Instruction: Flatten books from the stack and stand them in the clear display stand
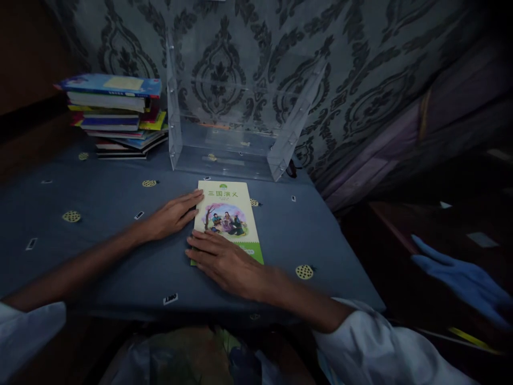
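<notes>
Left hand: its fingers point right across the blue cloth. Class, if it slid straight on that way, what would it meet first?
The left hand already has fingertips at the left edge of the green-and-cream book, so it would meet that book at once, probably pushing it sideways.

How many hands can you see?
3: the left hand touching the green book, the right hand flat on its lower edge, and a blue-gloved hand at the far right.
</notes>
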The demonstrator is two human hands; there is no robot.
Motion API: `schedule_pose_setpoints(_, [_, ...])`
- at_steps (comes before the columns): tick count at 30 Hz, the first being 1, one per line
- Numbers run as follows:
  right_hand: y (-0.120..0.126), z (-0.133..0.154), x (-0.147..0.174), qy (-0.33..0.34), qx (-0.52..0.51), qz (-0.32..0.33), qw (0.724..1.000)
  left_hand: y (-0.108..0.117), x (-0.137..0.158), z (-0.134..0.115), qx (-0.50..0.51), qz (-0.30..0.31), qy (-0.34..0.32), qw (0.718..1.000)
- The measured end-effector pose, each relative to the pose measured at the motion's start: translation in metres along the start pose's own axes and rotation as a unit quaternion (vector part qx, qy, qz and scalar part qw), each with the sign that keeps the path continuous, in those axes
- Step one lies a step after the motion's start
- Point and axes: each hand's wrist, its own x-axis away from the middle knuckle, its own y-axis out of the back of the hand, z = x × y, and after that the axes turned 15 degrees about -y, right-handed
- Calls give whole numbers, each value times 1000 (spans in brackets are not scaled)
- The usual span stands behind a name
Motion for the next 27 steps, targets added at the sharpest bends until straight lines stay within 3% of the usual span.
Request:
schedule_pose_setpoints(6, [-2,11,17,26,-2,-1,1000,-13,36,-34,-12,-26,-42,999])
schedule_pose_setpoints(14, [17,23,42,5,-12,41,999,-23,65,-74,-29,-55,-76,995])
schedule_pose_setpoints(22, [31,19,49,-21,-23,55,998,-25,60,-71,-48,-71,-63,994])
schedule_pose_setpoints(27, [33,-1,37,-64,-42,48,996,-21,42,-54,-49,-55,-51,996])
